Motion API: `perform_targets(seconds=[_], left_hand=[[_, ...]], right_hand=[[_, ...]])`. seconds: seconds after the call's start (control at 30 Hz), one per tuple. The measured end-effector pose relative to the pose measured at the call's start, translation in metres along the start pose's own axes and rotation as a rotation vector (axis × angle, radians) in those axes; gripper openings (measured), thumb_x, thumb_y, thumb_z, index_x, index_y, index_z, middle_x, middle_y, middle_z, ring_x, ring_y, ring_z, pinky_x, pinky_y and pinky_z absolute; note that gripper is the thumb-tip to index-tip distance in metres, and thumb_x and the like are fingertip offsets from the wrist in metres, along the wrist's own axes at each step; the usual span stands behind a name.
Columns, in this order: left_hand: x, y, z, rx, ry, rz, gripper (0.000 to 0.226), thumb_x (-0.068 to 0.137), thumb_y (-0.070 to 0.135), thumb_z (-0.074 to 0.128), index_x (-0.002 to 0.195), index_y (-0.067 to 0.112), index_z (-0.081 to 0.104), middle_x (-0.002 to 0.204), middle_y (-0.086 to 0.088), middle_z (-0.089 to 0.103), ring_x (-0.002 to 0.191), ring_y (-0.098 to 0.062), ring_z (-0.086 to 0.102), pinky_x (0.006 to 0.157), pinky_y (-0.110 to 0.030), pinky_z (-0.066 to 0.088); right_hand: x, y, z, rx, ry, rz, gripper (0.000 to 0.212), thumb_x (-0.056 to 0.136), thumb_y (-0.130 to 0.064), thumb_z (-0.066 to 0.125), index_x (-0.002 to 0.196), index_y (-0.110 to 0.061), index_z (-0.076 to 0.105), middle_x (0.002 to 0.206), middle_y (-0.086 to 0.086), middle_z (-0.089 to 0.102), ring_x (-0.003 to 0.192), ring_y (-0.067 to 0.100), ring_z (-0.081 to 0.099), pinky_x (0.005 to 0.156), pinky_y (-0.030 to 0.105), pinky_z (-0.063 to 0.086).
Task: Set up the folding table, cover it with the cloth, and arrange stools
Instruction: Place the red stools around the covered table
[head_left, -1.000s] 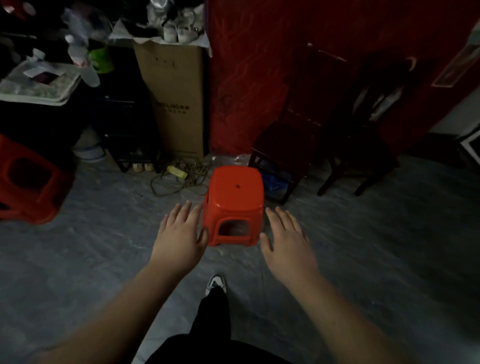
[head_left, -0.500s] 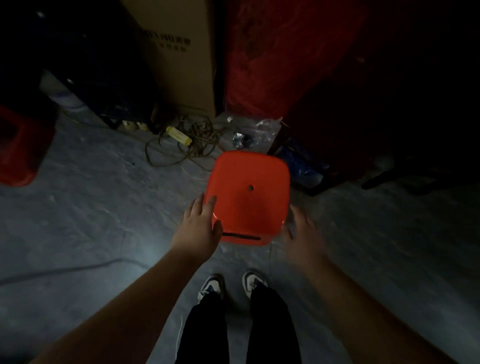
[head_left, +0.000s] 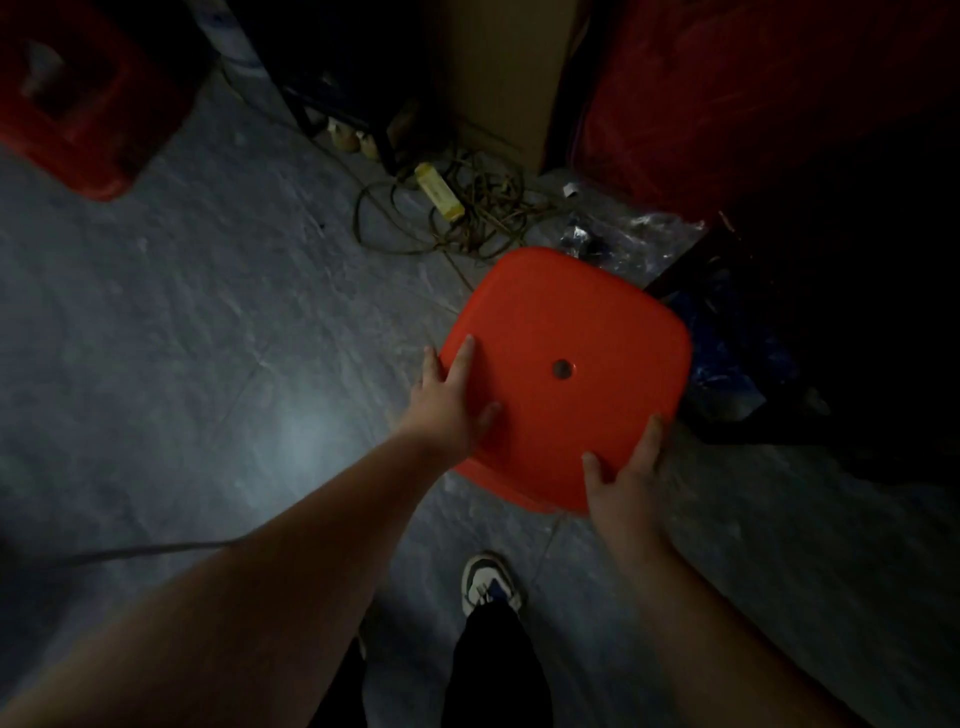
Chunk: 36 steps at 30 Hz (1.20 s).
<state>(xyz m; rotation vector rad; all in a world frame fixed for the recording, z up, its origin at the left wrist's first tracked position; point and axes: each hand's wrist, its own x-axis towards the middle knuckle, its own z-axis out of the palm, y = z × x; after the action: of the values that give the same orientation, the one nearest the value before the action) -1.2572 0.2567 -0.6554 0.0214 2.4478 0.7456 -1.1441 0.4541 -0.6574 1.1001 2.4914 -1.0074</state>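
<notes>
Both my hands grip the orange plastic stool (head_left: 566, 374) by its seat edges.
My left hand (head_left: 449, 402) holds its nine o'clock edge, my right hand (head_left: 623, 478) the five o'clock corner; it sits on the grey floor (head_left: 208, 338).

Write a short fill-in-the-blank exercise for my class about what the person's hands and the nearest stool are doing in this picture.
1. Both hands grip an orange-red plastic ____.
2. The left hand holds the seat's left edge; the right hand holds its ____ corner.
3. The round hole sits in the ____ of the seat.
4. The tangled cords lie on the ____.

Missing words: stool; near right; middle; floor
</notes>
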Motion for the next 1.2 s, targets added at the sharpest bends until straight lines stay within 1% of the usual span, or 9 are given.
perform_targets(seconds=[0.17, 0.3, 0.43, 0.53, 0.7, 0.83, 1.0, 1.1, 1.2], left_hand=[[-0.002, -0.004, 0.005, -0.039, 0.055, -0.006, 0.098, 0.084, 0.04, 0.07, 0.157, 0.038, 0.005, 0.159, -0.021, 0.013, 0.137, -0.044, 0.035, 0.111, -0.05, 0.037], [-0.028, -0.029, -0.002, -0.067, 0.133, -0.054, 0.095, 0.083, 0.042, 0.071, 0.157, 0.037, 0.012, 0.156, -0.021, 0.022, 0.132, -0.044, 0.042, 0.109, -0.046, 0.04], [-0.079, -0.089, -0.032, -0.155, 0.205, -0.126, 0.094, 0.081, 0.041, 0.074, 0.157, 0.034, 0.017, 0.154, -0.021, 0.027, 0.135, -0.041, 0.041, 0.111, -0.045, 0.039], [-0.129, -0.144, -0.059, -0.207, 0.27, -0.215, 0.094, 0.082, 0.04, 0.075, 0.157, 0.031, 0.019, 0.152, -0.02, 0.029, 0.133, -0.039, 0.043, 0.11, -0.045, 0.039], [-0.225, -0.252, -0.103, -0.291, 0.419, -0.367, 0.095, 0.08, 0.042, 0.076, 0.156, 0.035, 0.02, 0.145, -0.015, 0.036, 0.124, -0.036, 0.05, 0.104, -0.047, 0.044], [-0.311, -0.356, -0.135, -0.375, 0.535, -0.469, 0.096, 0.08, 0.041, 0.077, 0.156, 0.034, 0.02, 0.146, -0.012, 0.035, 0.127, -0.032, 0.048, 0.107, -0.046, 0.043], [-0.422, -0.492, -0.171, -0.409, 0.659, -0.558, 0.094, 0.08, 0.043, 0.076, 0.155, 0.033, 0.021, 0.147, -0.011, 0.035, 0.129, -0.03, 0.047, 0.106, -0.044, 0.044], [-0.481, -0.564, -0.184, -0.431, 0.7, -0.621, 0.094, 0.081, 0.047, 0.074, 0.154, 0.038, 0.016, 0.147, -0.009, 0.032, 0.128, -0.03, 0.046, 0.101, -0.046, 0.047], [-0.533, -0.622, -0.186, -0.492, 0.715, -0.681, 0.095, 0.081, 0.046, 0.074, 0.154, 0.038, 0.014, 0.147, -0.011, 0.032, 0.129, -0.031, 0.045, 0.103, -0.048, 0.046]], right_hand=[[-0.004, -0.007, -0.003, 0.05, -0.006, -0.024, 0.098, 0.088, -0.02, 0.074, 0.159, -0.014, 0.007, 0.155, 0.026, 0.027, 0.133, 0.039, 0.043, 0.109, 0.041, 0.038], [-0.025, -0.017, 0.001, 0.054, -0.073, -0.088, 0.096, 0.089, -0.021, 0.072, 0.16, -0.019, 0.007, 0.16, 0.021, 0.022, 0.14, 0.036, 0.038, 0.112, 0.049, 0.036], [-0.07, -0.049, 0.026, 0.01, -0.129, -0.19, 0.096, 0.087, -0.022, 0.075, 0.159, -0.022, 0.011, 0.158, 0.02, 0.028, 0.139, 0.035, 0.039, 0.112, 0.049, 0.036], [-0.118, -0.085, 0.057, -0.023, -0.197, -0.255, 0.096, 0.086, -0.022, 0.076, 0.16, -0.024, 0.013, 0.156, 0.02, 0.03, 0.139, 0.033, 0.039, 0.114, 0.041, 0.034], [-0.213, -0.144, 0.127, -0.139, -0.303, -0.421, 0.096, 0.085, -0.027, 0.076, 0.159, -0.024, 0.015, 0.154, 0.019, 0.034, 0.138, 0.034, 0.039, 0.113, 0.039, 0.032], [-0.307, -0.183, 0.205, -0.202, -0.397, -0.543, 0.096, 0.086, -0.031, 0.074, 0.159, -0.03, 0.011, 0.158, 0.015, 0.028, 0.141, 0.033, 0.036, 0.113, 0.04, 0.033], [-0.441, -0.222, 0.311, -0.204, -0.513, -0.636, 0.096, 0.086, -0.026, 0.074, 0.159, -0.031, 0.011, 0.159, 0.014, 0.028, 0.141, 0.031, 0.037, 0.114, 0.037, 0.032], [-0.515, -0.24, 0.368, -0.242, -0.564, -0.68, 0.097, 0.085, -0.024, 0.075, 0.159, -0.029, 0.012, 0.158, 0.012, 0.029, 0.14, 0.03, 0.038, 0.113, 0.034, 0.031], [-0.576, -0.249, 0.411, -0.268, -0.628, -0.712, 0.096, 0.087, -0.023, 0.073, 0.159, -0.032, 0.011, 0.16, 0.009, 0.026, 0.141, 0.028, 0.036, 0.114, 0.035, 0.031]])
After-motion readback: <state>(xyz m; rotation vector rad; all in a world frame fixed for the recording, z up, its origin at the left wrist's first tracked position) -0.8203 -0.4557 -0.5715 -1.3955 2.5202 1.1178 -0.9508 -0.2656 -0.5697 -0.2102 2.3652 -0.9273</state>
